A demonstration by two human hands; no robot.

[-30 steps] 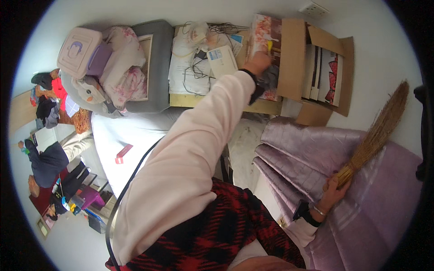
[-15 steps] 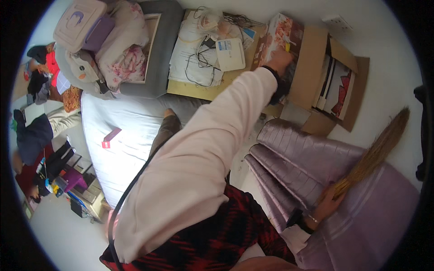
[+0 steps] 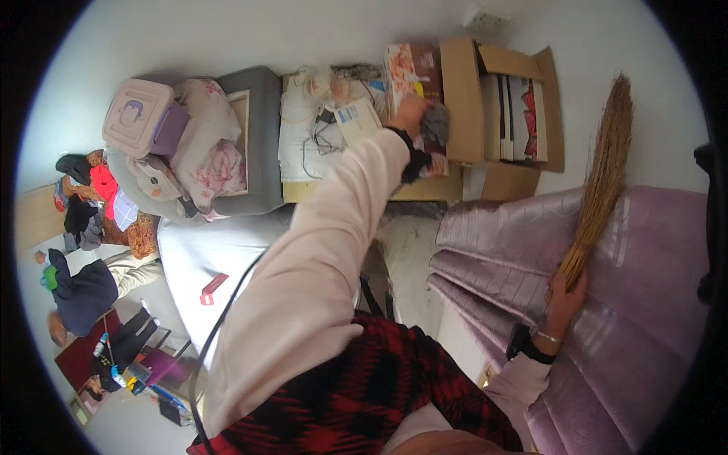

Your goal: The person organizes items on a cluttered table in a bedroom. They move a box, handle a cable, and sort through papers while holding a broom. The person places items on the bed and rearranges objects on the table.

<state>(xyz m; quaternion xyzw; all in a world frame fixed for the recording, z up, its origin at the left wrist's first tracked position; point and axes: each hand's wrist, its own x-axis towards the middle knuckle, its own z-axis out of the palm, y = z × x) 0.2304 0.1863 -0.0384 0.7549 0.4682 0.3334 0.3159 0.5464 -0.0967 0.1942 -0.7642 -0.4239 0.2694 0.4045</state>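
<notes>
Okay — right hand [image 3: 567,299] wrapped round the bound end of a straw broom [image 3: 603,174], fingers closed in on it. The broom is at the right, bristles pointing up toward the white wall, in front of shiny purple fabric [image 3: 652,250]. Left hand [image 3: 410,114] is stretched out to the red-and-brown patterned box [image 3: 415,64] on the yellowish table [image 3: 299,191], right beside a crumpled grey cloth [image 3: 434,125] — fingers look bent, can't tell if they pinch the cloth or just press down. Open cardboard carton [image 3: 462,114] just right of the patterned box; white flat device [image 3: 358,121] and tangled dark cables [image 3: 324,136] to its left. Pale lidded bin [image 3: 136,117] farther left, near a floral bundle [image 3: 216,171].
</notes>
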